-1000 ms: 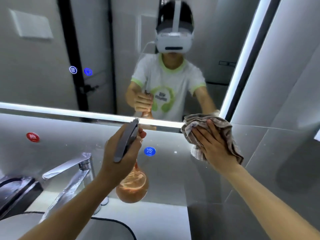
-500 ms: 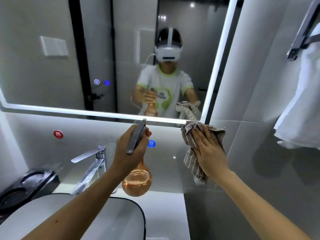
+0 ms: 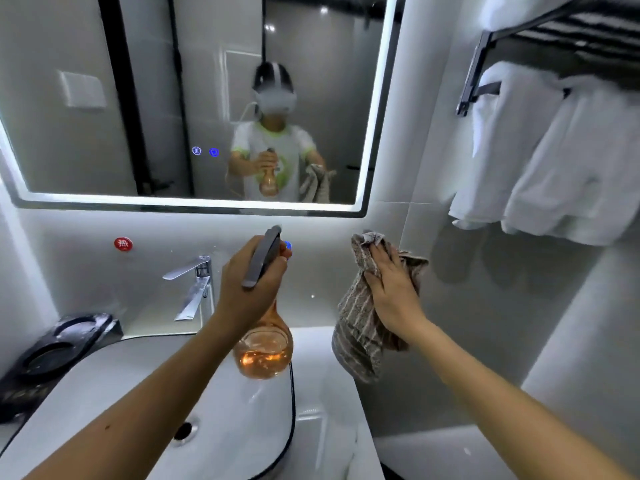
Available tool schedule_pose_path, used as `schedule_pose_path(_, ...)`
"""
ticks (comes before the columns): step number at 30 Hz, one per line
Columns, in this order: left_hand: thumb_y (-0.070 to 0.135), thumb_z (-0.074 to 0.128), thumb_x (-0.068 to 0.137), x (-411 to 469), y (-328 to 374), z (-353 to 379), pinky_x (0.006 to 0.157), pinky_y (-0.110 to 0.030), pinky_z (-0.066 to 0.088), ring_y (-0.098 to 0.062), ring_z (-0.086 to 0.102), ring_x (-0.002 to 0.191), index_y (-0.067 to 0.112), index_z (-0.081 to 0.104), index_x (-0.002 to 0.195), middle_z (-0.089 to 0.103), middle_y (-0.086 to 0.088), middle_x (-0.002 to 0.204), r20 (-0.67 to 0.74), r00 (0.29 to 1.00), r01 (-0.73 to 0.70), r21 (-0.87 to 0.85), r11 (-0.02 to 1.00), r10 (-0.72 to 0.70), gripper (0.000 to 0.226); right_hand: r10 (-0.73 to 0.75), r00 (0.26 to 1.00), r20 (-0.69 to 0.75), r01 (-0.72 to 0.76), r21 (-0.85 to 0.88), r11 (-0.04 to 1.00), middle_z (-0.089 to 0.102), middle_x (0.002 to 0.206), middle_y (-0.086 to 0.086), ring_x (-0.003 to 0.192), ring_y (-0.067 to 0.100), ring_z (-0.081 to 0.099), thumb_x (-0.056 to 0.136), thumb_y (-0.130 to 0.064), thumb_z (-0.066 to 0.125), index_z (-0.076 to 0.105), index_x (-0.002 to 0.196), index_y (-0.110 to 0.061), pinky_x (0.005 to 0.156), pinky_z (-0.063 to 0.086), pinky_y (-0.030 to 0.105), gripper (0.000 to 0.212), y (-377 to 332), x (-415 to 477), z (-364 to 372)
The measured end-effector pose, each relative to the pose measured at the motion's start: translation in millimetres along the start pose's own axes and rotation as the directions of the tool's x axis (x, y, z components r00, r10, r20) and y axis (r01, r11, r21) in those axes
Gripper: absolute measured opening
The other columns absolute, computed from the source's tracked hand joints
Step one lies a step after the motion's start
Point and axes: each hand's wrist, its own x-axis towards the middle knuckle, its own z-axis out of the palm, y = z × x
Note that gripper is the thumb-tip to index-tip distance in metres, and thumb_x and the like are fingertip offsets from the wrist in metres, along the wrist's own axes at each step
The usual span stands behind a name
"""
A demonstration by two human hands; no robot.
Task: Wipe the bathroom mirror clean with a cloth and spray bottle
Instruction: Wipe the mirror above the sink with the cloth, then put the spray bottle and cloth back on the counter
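My left hand (image 3: pixel 252 292) grips the spray bottle (image 3: pixel 264 351); my right hand (image 3: pixel 391 289) clutches the cloth (image 3: pixel 356 337), both held below the mirror (image 3: pixel 194 98). I judge wiping isn't underway; the glass awaits. White sink (image 3: pixel 207 410), faucet (image 3: pixel 194 285), hanging towels (image 3: pixel 554 161), grey tiles.

One mirror (image 3: pixel 104 98), one bottle (image 3: pixel 264 351), one cloth (image 3: pixel 356 327), one tap (image 3: pixel 194 285), one sink (image 3: pixel 221 410), two white towels (image 3: pixel 554 161).
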Motion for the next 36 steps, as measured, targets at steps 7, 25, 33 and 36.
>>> schedule_pose_path(7, 0.043, 0.043, 0.071, -52.2, 25.5, -0.7, 0.081, -0.047, 0.055, -0.025, 0.067, 0.087, 0.014, 0.059, 0.091, 0.068, -0.006, 0.088, 0.077, 0.995, 0.063, -0.039, 0.997, -0.06, 0.039, 0.102, 0.993, 0.062, -0.102, -0.004, 0.995, 0.008, 0.155, -0.002, 0.142, 0.011, -0.003, 0.099, -0.022, 0.037, 0.018, 0.146, -0.017, 0.117, 0.003, 0.034, 0.051, 6.0, -69.3, -10.6)
schedule_pose_path(25, 0.047, 0.046, 0.079, -242.2, -39.6, 65.9, 0.066, -0.007, 0.04, 0.003, 0.059, 0.076, 0.028, 0.05, 0.109, 0.058, 0.021, 0.091, 0.082, 0.923, 0.368, 0.094, 0.925, -0.375, 0.035, 0.279, 0.761, 0.586, -0.243, -0.142, 0.96, 0.002, 0.156, -0.004, 0.142, 0.012, -0.008, 0.101, -0.034, 0.025, 0.01, 0.148, -0.02, 0.117, 0.003, 0.037, 0.051, 91.7, -214.2, 75.4)
schedule_pose_path(33, 0.037, 0.06, 0.084, -288.8, -109.3, 73.7, 0.063, -0.01, 0.041, -0.002, 0.057, 0.069, 0.018, 0.051, 0.111, 0.057, 0.011, 0.086, 0.089, 0.863, 0.482, 0.154, 0.863, -0.498, 0.034, 0.324, 0.605, 0.727, -0.221, -0.238, 0.946, -0.006, 0.156, -0.003, 0.141, 0.015, -0.014, 0.097, -0.048, 0.025, 0.001, 0.148, -0.021, 0.116, -0.005, 0.045, 0.063, 108.8, -228.4, 179.0)
schedule_pose_path(36, 0.043, 0.058, 0.082, -297.2, -120.4, 73.1, 0.058, -0.01, 0.041, 0.003, 0.056, 0.06, 0.016, 0.051, 0.112, 0.056, 0.01, 0.079, 0.107, 0.864, 0.479, 0.129, 0.868, -0.492, 0.041, 0.364, 0.564, 0.741, -0.235, -0.279, 0.931, -0.005, 0.156, -0.004, 0.141, 0.017, -0.015, 0.093, -0.055, 0.032, -0.001, 0.148, -0.023, 0.114, -0.007, 0.049, 0.072, 116.7, -231.4, 195.5)
